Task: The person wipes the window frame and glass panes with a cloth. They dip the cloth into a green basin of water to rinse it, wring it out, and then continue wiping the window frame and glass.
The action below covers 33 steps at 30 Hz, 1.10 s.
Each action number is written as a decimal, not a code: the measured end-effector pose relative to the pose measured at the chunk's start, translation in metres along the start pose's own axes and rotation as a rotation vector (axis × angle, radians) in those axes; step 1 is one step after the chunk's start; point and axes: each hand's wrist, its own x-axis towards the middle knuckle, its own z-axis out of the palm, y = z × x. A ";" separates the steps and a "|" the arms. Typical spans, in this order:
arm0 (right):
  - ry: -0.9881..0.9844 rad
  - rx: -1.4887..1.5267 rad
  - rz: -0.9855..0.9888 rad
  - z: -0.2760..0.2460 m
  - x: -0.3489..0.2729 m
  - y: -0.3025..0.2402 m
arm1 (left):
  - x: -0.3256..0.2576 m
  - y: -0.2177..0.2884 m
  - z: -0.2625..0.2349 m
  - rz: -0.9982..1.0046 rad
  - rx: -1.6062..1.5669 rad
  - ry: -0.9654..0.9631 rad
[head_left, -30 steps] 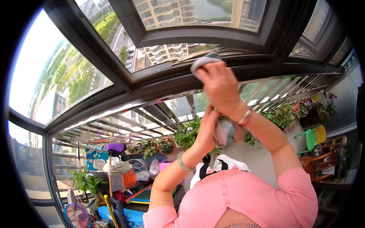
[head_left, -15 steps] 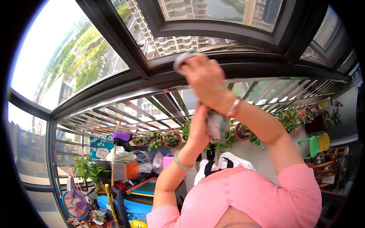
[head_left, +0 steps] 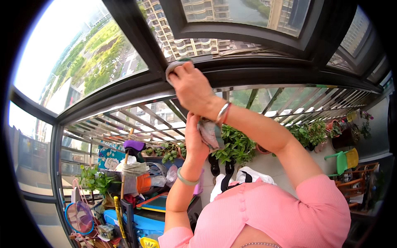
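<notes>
The right hand (head_left: pixel 192 87) presses a soft grey cloth (head_left: pixel 175 65) flat against the far window frame (head_left: pixel 264 74), fingers together over it. The left hand (head_left: pixel 195 138) clutches a limp rag (head_left: pixel 210 133) just below; both look light and easily bunched.

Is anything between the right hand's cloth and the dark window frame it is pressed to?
Nothing visible. The right hand presses the grey cloth straight onto the window frame. The left hand holds a second cloth lower down, off the frame.

Pink ribbed top (head_left: pixel 269 211), wrist bangles (head_left: pixel 223 113)
</notes>
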 end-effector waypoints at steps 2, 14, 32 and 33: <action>0.179 0.153 -0.033 -0.008 0.000 0.002 | -0.010 0.013 0.013 0.052 0.113 -0.007; -0.163 -0.550 -0.323 -0.009 0.001 0.019 | 0.015 -0.005 0.044 0.027 -0.060 0.002; -0.211 -0.311 -0.306 -0.029 0.026 0.018 | 0.004 0.007 0.055 -0.020 -0.104 -0.070; -0.196 -0.249 -0.286 -0.036 0.034 0.014 | 0.000 0.015 0.057 -0.014 -0.092 -0.090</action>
